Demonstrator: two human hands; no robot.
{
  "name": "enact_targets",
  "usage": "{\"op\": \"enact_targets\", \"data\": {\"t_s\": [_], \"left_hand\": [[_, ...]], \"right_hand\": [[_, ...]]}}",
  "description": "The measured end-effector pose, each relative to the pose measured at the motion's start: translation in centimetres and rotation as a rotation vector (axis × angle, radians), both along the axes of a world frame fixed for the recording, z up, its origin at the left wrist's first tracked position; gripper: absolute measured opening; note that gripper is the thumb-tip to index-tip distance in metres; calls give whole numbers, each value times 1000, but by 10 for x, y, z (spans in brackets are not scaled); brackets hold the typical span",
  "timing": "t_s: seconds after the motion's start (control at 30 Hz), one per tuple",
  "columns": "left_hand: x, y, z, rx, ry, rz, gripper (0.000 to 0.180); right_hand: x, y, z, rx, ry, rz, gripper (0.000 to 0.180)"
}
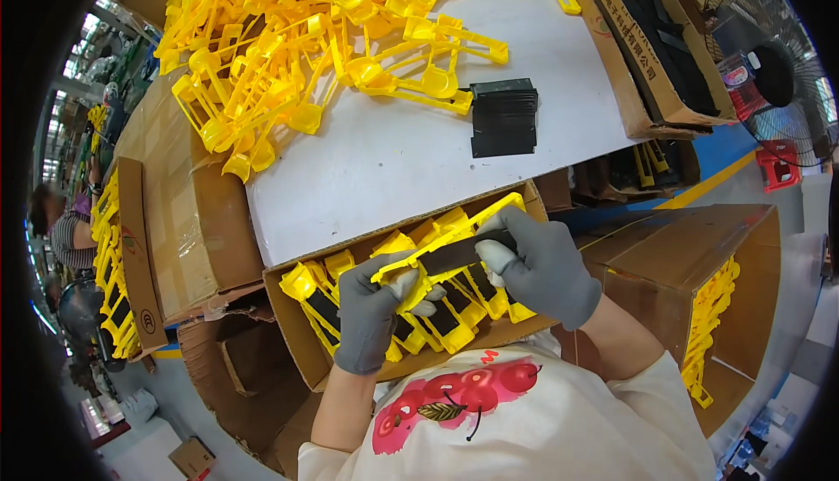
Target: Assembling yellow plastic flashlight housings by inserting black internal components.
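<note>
My left hand (367,313), in a grey glove, is closed around one end of a yellow plastic frame (479,219). My right hand (549,269), gloved as well, pinches a dark flat strip (450,258) that lies along the frame. The fingers hide part of both pieces, so I cannot tell whether the strip is seated in the frame. Beneath my hands stands an open cardboard box (319,374) with several yellow frames (328,293) in it, some fitted with black pieces. Just beyond it, on the white table (350,188), lies a stack of black plates (504,118).
Loose yellow frames (288,53) are heaped across the far table. A carton of black pieces (673,62) stands far right, near a fan (773,70) and a red stool (778,166). Cartons (183,210) flank me; one right carton (673,254) holds yellow frames. A person (70,236) is at far left.
</note>
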State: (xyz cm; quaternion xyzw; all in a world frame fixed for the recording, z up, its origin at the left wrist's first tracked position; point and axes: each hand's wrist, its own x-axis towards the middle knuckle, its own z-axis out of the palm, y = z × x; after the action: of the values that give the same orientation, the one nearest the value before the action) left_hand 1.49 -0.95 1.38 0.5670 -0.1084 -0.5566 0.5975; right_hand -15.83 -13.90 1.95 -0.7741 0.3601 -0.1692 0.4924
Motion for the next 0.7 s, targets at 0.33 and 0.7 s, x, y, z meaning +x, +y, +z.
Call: {"op": "enact_targets", "data": {"t_s": [0.33, 0.7], "left_hand": [[-3, -1, 2, 19, 16, -33, 28], [1, 14, 6, 41, -297, -161, 27]], "right_hand": [[2, -6, 3, -210, 141, 131, 20], [-10, -7, -29, -12, -52, 44, 40]]}}
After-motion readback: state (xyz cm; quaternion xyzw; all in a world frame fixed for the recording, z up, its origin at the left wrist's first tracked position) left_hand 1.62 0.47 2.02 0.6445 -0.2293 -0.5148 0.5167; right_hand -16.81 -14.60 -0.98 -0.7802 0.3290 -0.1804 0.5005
